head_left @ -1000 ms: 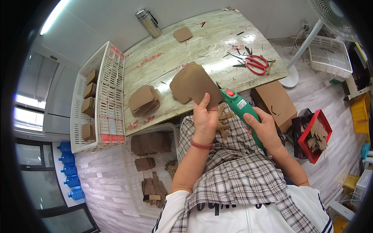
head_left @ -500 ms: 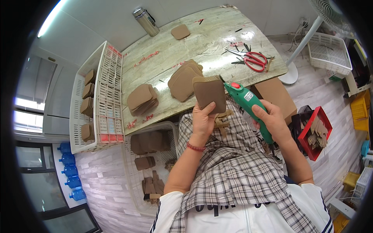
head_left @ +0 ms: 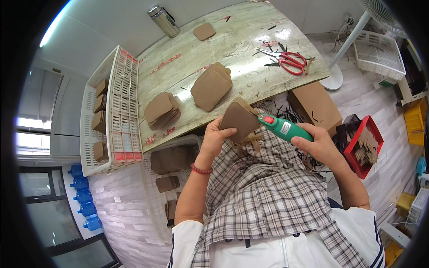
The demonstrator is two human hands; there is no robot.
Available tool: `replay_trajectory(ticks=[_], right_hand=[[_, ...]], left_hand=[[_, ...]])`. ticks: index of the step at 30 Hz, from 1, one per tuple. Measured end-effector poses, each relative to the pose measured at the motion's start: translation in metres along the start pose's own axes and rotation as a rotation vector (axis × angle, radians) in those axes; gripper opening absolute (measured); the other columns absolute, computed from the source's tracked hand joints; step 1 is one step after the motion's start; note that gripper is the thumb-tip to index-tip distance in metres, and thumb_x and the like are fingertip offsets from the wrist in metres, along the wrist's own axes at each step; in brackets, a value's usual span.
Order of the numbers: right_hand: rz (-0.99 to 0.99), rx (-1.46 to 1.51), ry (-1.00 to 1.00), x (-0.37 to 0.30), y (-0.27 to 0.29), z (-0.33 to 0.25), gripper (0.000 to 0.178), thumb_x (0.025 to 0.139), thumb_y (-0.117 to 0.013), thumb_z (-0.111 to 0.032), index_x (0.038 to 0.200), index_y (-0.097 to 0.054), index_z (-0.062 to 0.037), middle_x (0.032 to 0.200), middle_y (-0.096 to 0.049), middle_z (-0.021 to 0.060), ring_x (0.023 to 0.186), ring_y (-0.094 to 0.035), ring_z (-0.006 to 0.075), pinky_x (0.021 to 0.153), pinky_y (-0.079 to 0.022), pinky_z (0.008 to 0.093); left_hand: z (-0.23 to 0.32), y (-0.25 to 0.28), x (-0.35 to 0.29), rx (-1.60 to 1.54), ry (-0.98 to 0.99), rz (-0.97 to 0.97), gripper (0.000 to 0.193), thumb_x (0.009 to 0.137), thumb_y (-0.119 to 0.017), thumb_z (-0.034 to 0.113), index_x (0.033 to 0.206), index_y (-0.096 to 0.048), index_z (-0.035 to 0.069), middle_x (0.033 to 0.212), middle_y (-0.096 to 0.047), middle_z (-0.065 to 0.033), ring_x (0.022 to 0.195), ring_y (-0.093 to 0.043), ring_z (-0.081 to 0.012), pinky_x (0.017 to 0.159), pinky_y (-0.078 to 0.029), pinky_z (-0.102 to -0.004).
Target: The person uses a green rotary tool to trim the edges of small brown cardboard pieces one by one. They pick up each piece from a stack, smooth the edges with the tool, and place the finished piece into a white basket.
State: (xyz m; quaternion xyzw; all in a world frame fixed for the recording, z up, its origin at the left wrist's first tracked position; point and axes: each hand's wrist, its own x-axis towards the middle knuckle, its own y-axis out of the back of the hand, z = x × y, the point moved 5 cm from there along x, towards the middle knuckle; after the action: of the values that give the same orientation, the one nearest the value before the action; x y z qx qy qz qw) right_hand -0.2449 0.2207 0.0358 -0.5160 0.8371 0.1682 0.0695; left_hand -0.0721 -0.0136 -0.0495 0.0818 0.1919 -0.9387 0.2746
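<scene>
My left hand grips a brown pad with rounded corners, thumb on its face, just off the table's near edge. My right hand is wrapped round a green electric cutter with a red button. The cutter's head meets the pad's right edge; I cannot tell whether it is biting in. Beyond the pad, a pile of similar brown pieces lies on the table, with a smaller pile to its left. One flat brown piece is at the far side.
Red-handled scissors lie among black scraps at the table's right. A steel flask stands at the back. Left is a white basket of brown pieces; a red tray and a cardboard box are right. Another white crate sits below.
The pad has tilted and moved lower, closer to me. The cutter has swung from steep to nearly level, and its head is now lower, at the pad's right edge.
</scene>
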Motion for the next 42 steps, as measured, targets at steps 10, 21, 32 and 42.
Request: replay_trajectory(ticks=[10,21,32,42], right_hand=[[0.005,0.095,-0.033,0.009,-0.017,0.009,0.034,0.087,-0.069,-0.029,0.106,-0.064,-0.0002,0.069,-0.057,0.0,0.058,-0.051,0.0052,0.052,-0.043,0.0222],[-0.179,0.171,-0.14,0.01,-0.014,0.006,0.036,0.088,-0.068,-0.029,0.107,-0.064,0.0022,0.075,-0.057,0.0017,0.062,-0.052,0.0069,0.054,-0.044,0.0233],[-0.252,0.134,-0.188,0.009,-0.017,0.009,0.039,0.088,-0.068,-0.031,0.106,-0.064,0.0026,0.076,-0.059,0.0024,0.062,-0.054,0.0069,0.054,-0.044,0.0233],[-0.273,0.05,-0.203,0.004,-0.017,0.013,0.036,0.087,-0.069,-0.034,0.101,-0.065,-0.0011,0.068,-0.057,-0.0002,0.058,-0.052,0.0057,0.052,-0.044,0.0228]], left_hand=[[-0.014,-0.015,-0.015,-0.002,0.089,-0.026,0.051,0.08,-0.063,-0.007,0.13,-0.054,-0.001,0.114,-0.066,-0.0053,0.102,-0.062,-0.0121,0.09,-0.049,-0.0269],[0.025,0.002,-0.025,0.364,0.066,-0.099,0.027,0.077,-0.064,-0.006,0.102,-0.06,0.004,0.091,-0.061,0.002,0.087,-0.056,-0.0068,0.079,-0.046,-0.0231],[0.022,0.032,-0.033,0.21,-0.004,0.106,0.021,0.075,-0.076,0.0,0.092,-0.063,0.004,0.081,-0.065,0.0014,0.073,-0.058,-0.006,0.069,-0.048,-0.0221],[0.019,0.028,-0.033,0.054,-0.031,0.124,0.017,0.077,-0.073,-0.002,0.091,-0.064,0.002,0.084,-0.068,-0.0017,0.075,-0.062,-0.0092,0.072,-0.049,-0.024]])
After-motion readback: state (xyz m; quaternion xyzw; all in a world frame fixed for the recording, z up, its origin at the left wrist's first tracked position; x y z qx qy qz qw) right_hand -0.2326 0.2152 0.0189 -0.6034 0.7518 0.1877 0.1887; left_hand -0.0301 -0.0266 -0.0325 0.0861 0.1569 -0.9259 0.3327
